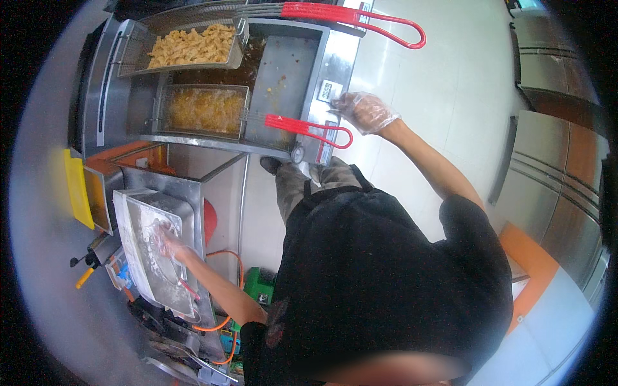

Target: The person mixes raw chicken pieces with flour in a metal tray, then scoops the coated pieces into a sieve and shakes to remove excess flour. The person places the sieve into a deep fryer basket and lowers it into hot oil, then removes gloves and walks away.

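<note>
My left hand [170, 242], in a clear plastic glove, is down in a deep steel pan [186, 212] of white flour-like powder [150, 222]. Its fingers are blurred, so whether they hold anything is unclear. A red-handled utensil [188, 289] lies in the same pan. My right hand [367, 113], gloved too, has its fingertips at a small digital timer [331, 91] on the front panel of a deep fryer [338, 53]. The fingers look curled, but their inner side is hidden. Beside it, a red-handled fryer basket [205, 113] sits in bubbling oil.
Another wire basket [231, 60] with golden fried pieces [193, 46] rests over the fryer, its red handle [347, 14] sticking out. A yellow board [78, 188] and orange hose [241, 260] are at the left. Steel cabinets [545, 169] stand on the right.
</note>
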{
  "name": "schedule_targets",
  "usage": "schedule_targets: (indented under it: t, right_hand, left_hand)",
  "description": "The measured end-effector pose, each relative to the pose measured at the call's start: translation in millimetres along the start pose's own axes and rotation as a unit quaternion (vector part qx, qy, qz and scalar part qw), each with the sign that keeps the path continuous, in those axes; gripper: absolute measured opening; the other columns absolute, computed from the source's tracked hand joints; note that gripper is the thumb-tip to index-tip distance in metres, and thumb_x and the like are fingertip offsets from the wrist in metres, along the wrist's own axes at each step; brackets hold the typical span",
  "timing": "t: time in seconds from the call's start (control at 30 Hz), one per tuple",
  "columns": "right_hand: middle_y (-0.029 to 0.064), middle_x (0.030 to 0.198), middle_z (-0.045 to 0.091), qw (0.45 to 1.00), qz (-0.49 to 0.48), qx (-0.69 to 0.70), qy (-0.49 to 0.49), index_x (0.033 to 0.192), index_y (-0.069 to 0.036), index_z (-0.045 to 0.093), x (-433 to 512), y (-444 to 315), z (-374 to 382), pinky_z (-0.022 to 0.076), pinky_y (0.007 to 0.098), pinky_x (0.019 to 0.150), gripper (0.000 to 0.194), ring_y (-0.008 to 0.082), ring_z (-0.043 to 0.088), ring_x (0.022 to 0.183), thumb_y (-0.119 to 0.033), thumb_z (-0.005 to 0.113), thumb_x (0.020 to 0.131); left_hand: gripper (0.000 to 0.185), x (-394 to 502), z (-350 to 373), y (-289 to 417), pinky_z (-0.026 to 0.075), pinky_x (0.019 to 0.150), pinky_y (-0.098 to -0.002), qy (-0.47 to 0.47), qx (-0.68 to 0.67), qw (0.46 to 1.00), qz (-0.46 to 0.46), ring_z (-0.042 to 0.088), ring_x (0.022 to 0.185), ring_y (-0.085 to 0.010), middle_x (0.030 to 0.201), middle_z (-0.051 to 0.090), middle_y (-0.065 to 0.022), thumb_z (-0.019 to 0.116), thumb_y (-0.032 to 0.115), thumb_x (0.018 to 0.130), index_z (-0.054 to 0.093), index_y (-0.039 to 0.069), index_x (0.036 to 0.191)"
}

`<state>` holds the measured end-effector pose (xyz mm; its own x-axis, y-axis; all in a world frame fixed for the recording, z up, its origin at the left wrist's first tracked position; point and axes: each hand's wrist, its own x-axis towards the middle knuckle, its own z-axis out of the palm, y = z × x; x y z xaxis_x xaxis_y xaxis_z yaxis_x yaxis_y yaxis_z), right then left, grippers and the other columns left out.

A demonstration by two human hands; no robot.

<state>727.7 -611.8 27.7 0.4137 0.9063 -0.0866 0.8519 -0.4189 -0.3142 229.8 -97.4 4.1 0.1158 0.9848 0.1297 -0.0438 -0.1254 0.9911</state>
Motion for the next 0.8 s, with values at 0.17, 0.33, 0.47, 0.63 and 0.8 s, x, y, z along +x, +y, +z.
schedule_targets:
  t: [0.17,0.33,0.47,0.63,0.8]
  right_hand:
    - [0.0138,0.122,0.07,0.998,0.039,0.012,-0.045,0.129,-0.006,0.068,5,-4,-3,0.056,0.0367,0.099,0.033,0.0282,0.07,0.106,-0.018,0.057,0.099]
    - [0.0149,0.119,0.071,0.996,0.054,0.004,-0.065,0.126,-0.005,0.069,11,-13,-15,0.0572,0.0367,0.096,0.032,0.0289,0.07,0.104,-0.017,0.059,0.099]
    - [0.0147,0.105,0.069,0.994,0.08,0.011,-0.069,0.116,-0.011,0.069,11,-16,-16,0.0588,0.0466,0.077,0.025,0.0325,0.071,0.09,-0.022,0.053,0.101]
    - [0.0173,0.112,0.07,0.996,0.064,0.054,-0.025,0.123,-0.012,0.069,1,-12,-16,0.0579,0.0433,0.087,0.028,0.032,0.07,0.099,-0.019,0.056,0.099]
    - [0.0174,0.117,0.071,0.949,0.151,0.274,0.044,0.121,-0.006,0.071,-27,-8,-8,0.0559,0.0407,0.092,0.028,0.0315,0.07,0.104,-0.005,0.062,0.095]
  left_hand:
    - [0.025,-29,46,42,0.058,0.084,-0.0408,0.061,0.21,0.976,-0.014,0.071,0.088,-0.0274,0.099,0.073,-0.0203,0.07,0.015,0.095,0.07,-0.009,0.105]
    - [0.024,-19,32,30,0.058,0.085,-0.0419,0.068,0.166,0.983,-0.032,0.07,0.091,-0.0274,0.101,0.073,-0.0191,0.07,0.014,0.095,0.07,-0.005,0.11]
    - [0.027,-8,14,11,0.058,0.084,-0.042,0.012,0.034,0.999,0.032,0.07,0.094,-0.0273,0.103,0.073,-0.0189,0.071,0.016,0.094,0.068,-0.004,0.112]
    - [0.026,-13,14,8,0.059,0.088,-0.0421,0.049,0.219,0.974,0.025,0.071,0.093,-0.0302,0.099,0.072,-0.0212,0.07,0.012,0.094,0.067,-0.008,0.11]
    - [0.023,-11,13,9,0.059,0.083,-0.0397,0.055,0.138,0.988,0.044,0.071,0.087,-0.0277,0.094,0.073,-0.0193,0.071,0.012,0.094,0.069,-0.008,0.105]
